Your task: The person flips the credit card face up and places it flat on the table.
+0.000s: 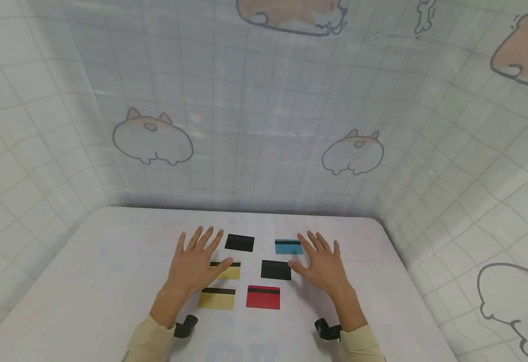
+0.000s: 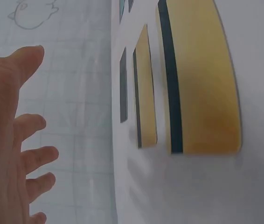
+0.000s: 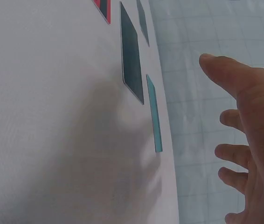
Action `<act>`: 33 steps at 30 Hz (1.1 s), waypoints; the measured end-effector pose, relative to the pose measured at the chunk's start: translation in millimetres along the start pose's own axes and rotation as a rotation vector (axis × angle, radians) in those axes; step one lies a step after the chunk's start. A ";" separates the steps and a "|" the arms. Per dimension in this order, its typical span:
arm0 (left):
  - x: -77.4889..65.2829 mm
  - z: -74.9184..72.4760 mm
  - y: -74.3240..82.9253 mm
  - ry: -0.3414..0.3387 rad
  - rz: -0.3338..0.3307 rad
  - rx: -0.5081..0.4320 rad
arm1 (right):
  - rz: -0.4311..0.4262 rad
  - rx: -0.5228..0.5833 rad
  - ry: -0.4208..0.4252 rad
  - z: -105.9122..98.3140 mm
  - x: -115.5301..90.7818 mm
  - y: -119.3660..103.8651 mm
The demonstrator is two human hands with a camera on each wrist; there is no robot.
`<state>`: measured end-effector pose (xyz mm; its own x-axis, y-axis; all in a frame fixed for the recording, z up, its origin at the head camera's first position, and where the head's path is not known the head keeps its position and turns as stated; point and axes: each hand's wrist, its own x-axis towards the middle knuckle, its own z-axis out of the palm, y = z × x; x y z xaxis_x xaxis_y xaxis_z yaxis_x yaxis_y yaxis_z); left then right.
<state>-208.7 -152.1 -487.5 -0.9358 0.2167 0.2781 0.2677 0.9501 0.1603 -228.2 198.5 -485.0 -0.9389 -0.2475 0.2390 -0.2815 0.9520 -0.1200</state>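
- Six cards lie flat on the table, apart from one another, in three rough rows of two.
- Far row: black card left, blue card with dark stripe right.
- Middle row: yellow card with dark stripe left, partly hidden by the left thumb; second black card right.
- Near row: second yellow card left, red card right, both dark-striped.
- Left hand: raised above table, palm down, fingers spread, holds nothing; nearest the yellow cards.
- Right hand: same, fingers spread, holds nothing; near blue card and second black card.
- Light sleeves on both arms; black device at left wrist, another black device at right.
- White table; grid-patterned sheet with cartoon animals behind and at sides.
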 end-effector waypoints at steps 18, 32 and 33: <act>7.8 13.6 23.9 0.021 0.071 -0.156 | -0.023 0.181 -0.072 6.1 -5.7 1.1; 12.2 24.2 41.6 -0.133 0.036 -0.363 | 0.005 0.389 -0.168 14.3 -7.9 6.1; 12.2 24.5 43.1 -0.144 0.038 -0.387 | 0.008 0.423 -0.182 15.1 -8.2 6.6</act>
<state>-214.2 -103.0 -500.4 -0.9388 0.3052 0.1599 0.3435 0.7923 0.5043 -225.4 204.1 -502.3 -0.9502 -0.3043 0.0680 -0.2949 0.8062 -0.5128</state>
